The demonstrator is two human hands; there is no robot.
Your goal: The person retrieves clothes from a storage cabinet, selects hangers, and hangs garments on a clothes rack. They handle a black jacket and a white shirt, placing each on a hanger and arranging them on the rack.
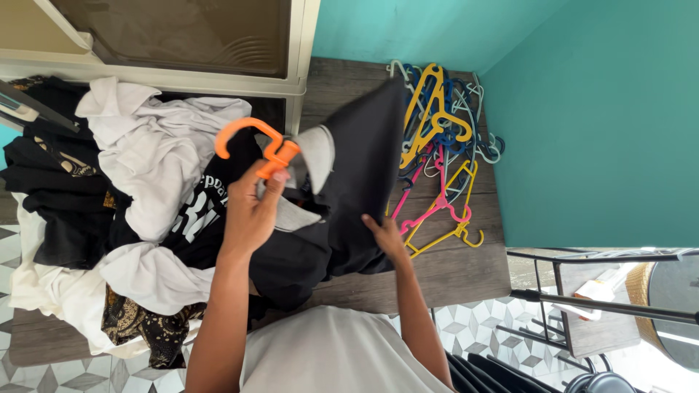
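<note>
Your left hand is closed around the neck of an orange hanger, its hook curving up and away from your fingers. The hanger sits inside the collar of a black garment, which hangs just beside that hand and spreads toward your right hand. Your right hand pinches the garment's lower edge, thumb on top, fingers hidden beneath the cloth. Beyond the left hand lies a pile of white and black clothes on the wooden tabletop. Beyond the right hand, touching the tabletop, rests a tangle of coloured hangers: yellow, pink and blue. A teal wall rises past them.
</note>
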